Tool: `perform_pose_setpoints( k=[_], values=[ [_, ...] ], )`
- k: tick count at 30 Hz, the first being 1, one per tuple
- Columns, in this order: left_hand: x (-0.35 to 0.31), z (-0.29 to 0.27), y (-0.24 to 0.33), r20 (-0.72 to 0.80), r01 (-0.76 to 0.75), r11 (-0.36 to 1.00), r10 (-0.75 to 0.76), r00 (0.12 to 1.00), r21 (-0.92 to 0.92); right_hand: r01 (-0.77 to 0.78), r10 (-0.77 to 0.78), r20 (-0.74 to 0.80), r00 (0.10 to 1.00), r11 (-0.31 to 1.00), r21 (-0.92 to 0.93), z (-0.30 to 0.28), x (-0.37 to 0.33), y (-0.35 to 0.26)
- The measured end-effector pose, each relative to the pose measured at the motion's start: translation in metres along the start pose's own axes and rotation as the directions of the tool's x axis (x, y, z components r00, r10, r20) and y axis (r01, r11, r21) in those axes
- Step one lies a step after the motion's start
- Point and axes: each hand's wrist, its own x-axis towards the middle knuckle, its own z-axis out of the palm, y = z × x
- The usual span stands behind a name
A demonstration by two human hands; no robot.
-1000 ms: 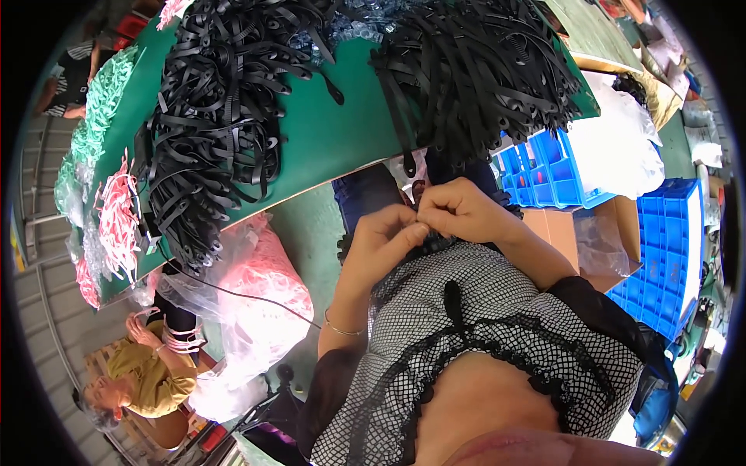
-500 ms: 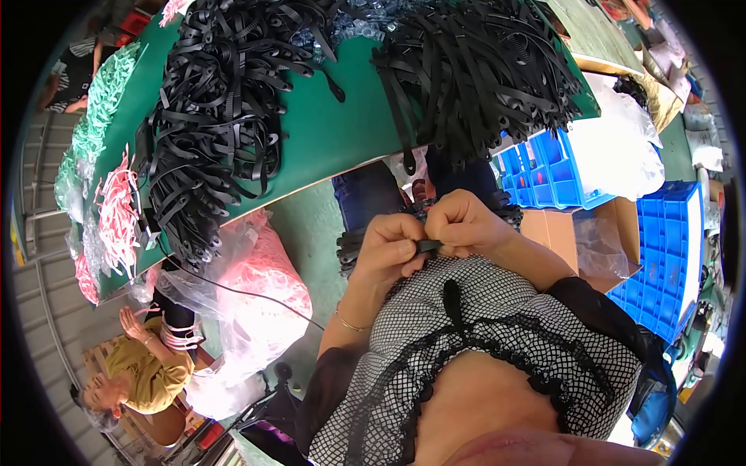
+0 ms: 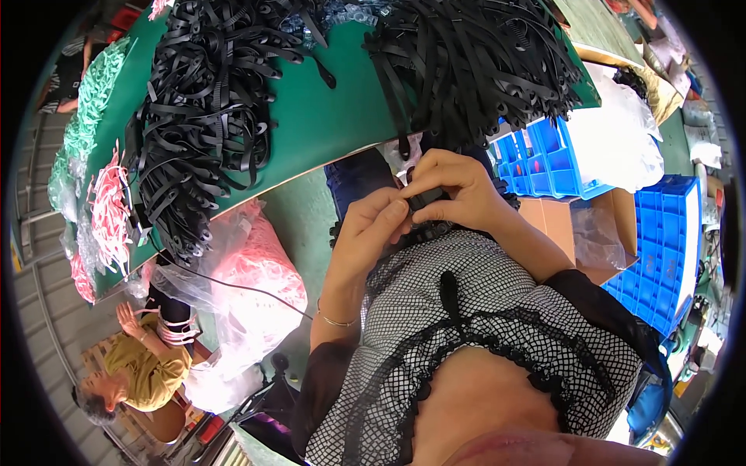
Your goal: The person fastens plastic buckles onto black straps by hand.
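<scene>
My left hand (image 3: 374, 224) and my right hand (image 3: 460, 188) meet above my lap, fingers pinched on a dark strap (image 3: 426, 199). Most of that strap is hidden behind the fingers, so its end and any fitting on it cannot be made out. More black straps (image 3: 437, 231) lie across my lap, just below the hands. On the green table (image 3: 326, 116) ahead, one big heap of black straps (image 3: 206, 109) spreads on the left. A second heap (image 3: 486, 70) hangs over the near edge on the right.
Small clear plastic pieces (image 3: 353, 12) lie between the heaps. Pink straps (image 3: 113, 210) and green straps (image 3: 97, 101) sit at the table's left end. Blue crates (image 3: 657, 248) and an open cardboard box (image 3: 548, 225) stand right. A seated person (image 3: 148, 369) works beside a pink-filled bag (image 3: 260, 272).
Both hands have moved slightly up and away from my body. The right hand has turned, its fingers now extended over the strap. The view has shifted a little.
</scene>
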Motion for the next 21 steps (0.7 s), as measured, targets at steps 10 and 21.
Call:
perform_pose_setpoints(
  k=[10, 21],
  values=[
    [0.0, -0.002, 0.003, 0.04, 0.009, 0.997, -0.006, 0.999, -0.082, -0.062, 0.063, -0.017, 0.998, 0.995, 0.073, -0.009, -0.002, -0.003],
    [-0.035, -0.066, -0.041, 0.048, 0.195, 0.61, -0.358, 0.932, 0.768, -0.177, 0.355, 0.18, 0.917, 0.768, -0.616, -0.062, -0.064, 0.011]
  ],
)
